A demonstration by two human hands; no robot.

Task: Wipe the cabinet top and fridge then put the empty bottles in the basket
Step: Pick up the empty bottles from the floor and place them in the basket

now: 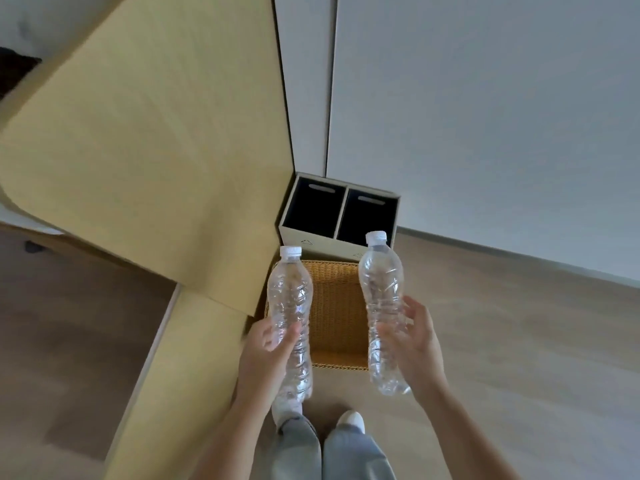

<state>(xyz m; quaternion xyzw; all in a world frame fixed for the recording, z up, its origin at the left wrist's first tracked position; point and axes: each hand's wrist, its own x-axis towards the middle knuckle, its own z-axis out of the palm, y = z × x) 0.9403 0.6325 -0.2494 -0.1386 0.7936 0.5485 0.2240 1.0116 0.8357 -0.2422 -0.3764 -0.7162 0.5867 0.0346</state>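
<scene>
Head view, everything placed against the woven basket on the wood floor: two clear bottles held out above it, one in each hand. Left hand wrapped around the lower half of the left bottle, fingers curled closed on it, over the basket's left rim. Right hand more loosely set, fingers spread and only part-closed along the side of the right bottle, over the basket's right rim. Likely trouble from here: both bottles poised over the rims rather than over the middle, so a release now could mean a bounce off the edge and a roll across the floor; light, hollow plastic likely to skip rather than settle. Looser right-hand hold a probable cause of an early slip. Beyond the basket, a two-slot bin with dark openings, close enough to catch a bottle tossed too far. Just left of the basket, the yellow cabinet, a surface to glance off. Bottles themselves: transparent, ribbed and slightly crumpled, white caps on, no liquid visible, caps pointing away from the person.
</scene>
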